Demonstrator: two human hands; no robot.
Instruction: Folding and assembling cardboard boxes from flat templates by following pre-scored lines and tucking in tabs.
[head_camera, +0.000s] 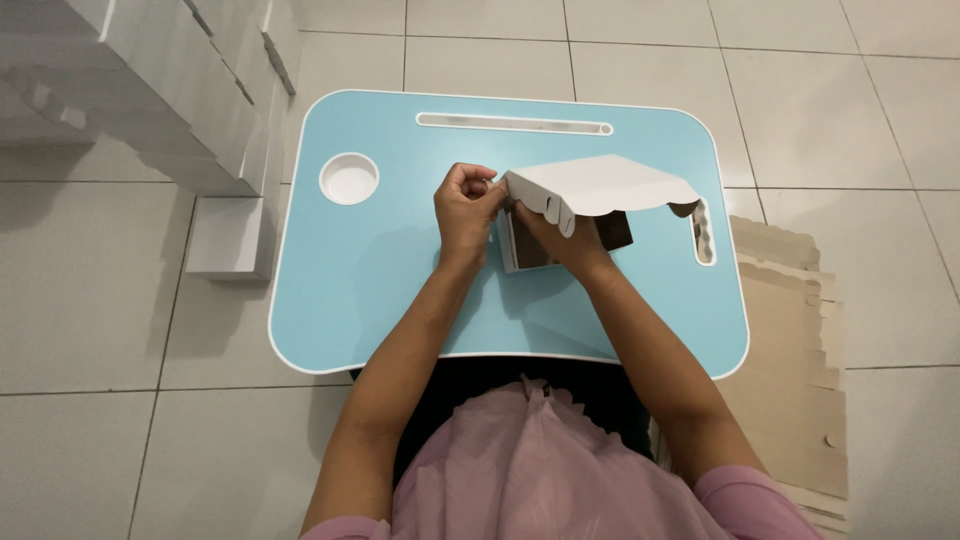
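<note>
A white cardboard box (600, 185), brown on the inside, is half folded on the light blue lap table (380, 290); its scalloped flap is raised over the middle. My left hand (468, 208) pinches the flap's left corner, fingers curled shut on it. My right hand (560, 240) reaches under the flap and grips the box's front wall, so part of that hand is hidden by the card.
The table has a round cup recess (349, 178) at left and a long slot (513, 123) at the back. Stacks of folded white boxes (170, 90) stand at upper left. Flat brown cardboard sheets (790, 340) lie on the tiled floor at right.
</note>
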